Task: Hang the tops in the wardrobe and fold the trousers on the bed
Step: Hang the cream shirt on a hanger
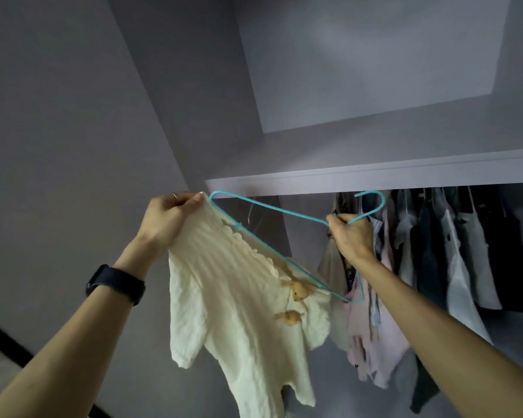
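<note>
Left hand (166, 218) pinches cream top (233, 297), right hand (351, 233) teal hanger (284, 210), beneath shelf edge (375, 176).

Left hand (166, 220): a thin, pale metal ring (175, 195) on one finger close to the knuckle; which finger cannot be told from this angle. Just below that hand, on the wrist, a broad matte black band (115, 284) wraps the arm, with a thicker rounded block on its outer side that reads as a watch or tracker body, face turned away from the camera. Right hand (352, 236): forearm uncovered from the hand to the frame edge, likewise the left arm past the band.
</note>
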The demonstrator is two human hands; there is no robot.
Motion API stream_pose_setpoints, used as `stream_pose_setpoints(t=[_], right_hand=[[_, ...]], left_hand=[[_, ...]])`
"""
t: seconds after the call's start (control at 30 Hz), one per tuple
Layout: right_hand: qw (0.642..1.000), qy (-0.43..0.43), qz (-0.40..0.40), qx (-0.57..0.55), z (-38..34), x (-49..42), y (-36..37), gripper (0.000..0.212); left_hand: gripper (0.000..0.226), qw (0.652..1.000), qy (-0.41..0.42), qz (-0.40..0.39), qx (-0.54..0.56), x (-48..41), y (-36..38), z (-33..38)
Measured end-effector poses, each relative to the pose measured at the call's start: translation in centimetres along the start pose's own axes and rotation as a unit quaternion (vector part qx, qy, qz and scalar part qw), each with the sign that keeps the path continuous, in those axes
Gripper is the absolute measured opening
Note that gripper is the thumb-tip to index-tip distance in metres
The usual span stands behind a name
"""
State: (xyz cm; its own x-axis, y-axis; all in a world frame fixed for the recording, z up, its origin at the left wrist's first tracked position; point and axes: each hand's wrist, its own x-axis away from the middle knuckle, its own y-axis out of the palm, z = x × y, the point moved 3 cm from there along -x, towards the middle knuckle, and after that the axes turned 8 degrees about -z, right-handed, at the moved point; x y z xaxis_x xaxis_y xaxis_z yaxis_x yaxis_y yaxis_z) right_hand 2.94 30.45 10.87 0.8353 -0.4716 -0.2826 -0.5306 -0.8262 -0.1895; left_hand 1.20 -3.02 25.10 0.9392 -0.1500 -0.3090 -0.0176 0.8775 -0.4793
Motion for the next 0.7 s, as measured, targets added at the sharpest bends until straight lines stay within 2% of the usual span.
stream_pose_setpoints(t=[0.17,0.3,0.4,0.47,0.53,0.63,0.7], right_hand=[[0.997,0.008,-0.022,0.073,-1.8,-1.1,-1.5,0.049],[0.983,-0.027,-0.069,0.17,-3.3,-1.0,-2.1,0.046],[0.956,-0.086,-0.139,0.245,-6.2,-0.3,-1.3,0.027],[0.943,-0.126,-0.156,0.267,-8.7,-0.2,-0.4,0.024],[0.927,-0.157,-0.144,0.309,-10.6,0.0,0.7,0.032],[0.883,-0.168,-0.228,0.375,-11.5,1.6,3.7,0.04],[0.895,-0.145,-0.237,0.348,-11.0,1.9,4.0,0.044]], left_hand=[[0.014,0.999,0.022,-0.003,-0.042,-0.4,0.3,0.0],[0.014,0.992,0.042,-0.006,-0.123,-0.2,1.1,0.2],[0.012,0.968,0.089,-0.073,-0.221,0.2,3.5,1.0],[0.014,0.948,0.101,-0.131,-0.272,0.3,5.6,1.3],[0.014,0.945,0.103,-0.162,-0.267,0.6,7.6,1.4],[0.016,0.971,0.084,-0.14,-0.174,1.2,9.2,1.1],[0.028,0.964,0.073,-0.167,-0.194,1.8,10.2,0.4]])
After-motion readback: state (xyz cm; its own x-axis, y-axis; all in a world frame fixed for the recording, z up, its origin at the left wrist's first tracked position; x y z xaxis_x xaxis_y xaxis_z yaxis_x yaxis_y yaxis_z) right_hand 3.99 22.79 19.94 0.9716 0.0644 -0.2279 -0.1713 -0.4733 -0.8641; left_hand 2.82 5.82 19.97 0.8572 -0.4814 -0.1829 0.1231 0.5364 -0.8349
